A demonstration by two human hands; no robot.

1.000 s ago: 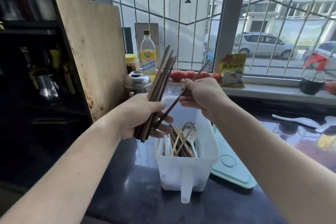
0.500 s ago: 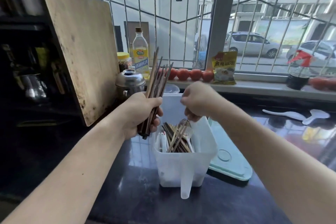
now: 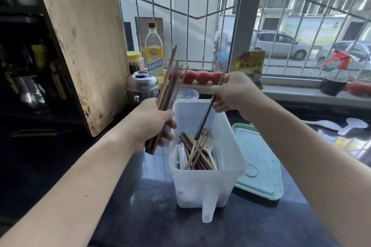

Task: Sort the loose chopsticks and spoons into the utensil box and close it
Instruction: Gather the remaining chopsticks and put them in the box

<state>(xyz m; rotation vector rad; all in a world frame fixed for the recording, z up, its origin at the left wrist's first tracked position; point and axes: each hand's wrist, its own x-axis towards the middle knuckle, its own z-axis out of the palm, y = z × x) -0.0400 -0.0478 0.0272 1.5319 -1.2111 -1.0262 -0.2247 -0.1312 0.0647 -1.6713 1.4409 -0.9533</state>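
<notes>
A dark glossy tabletop [image 3: 130,216] carries everything, with a big wooden cutting board [image 3: 84,46] leaning upright at the far left. Near the middle stands the translucent white utensil box [image 3: 230,158], open, already holding a mix of chopsticks and spoons [image 3: 197,153] standing against its left side. Its pale green lid [image 3: 261,164] lies flat just to the right, touching the box. The left hand [image 3: 152,124] is curled round a bundle of dark chopsticks [image 3: 169,88], held upright just left of the box. The right hand [image 3: 234,92] pinches a single chopstick [image 3: 204,120] above the box, its lower tip down among the utensils inside. Two white spoons [image 3: 337,125] lie loose on the tabletop at the far right.
</notes>
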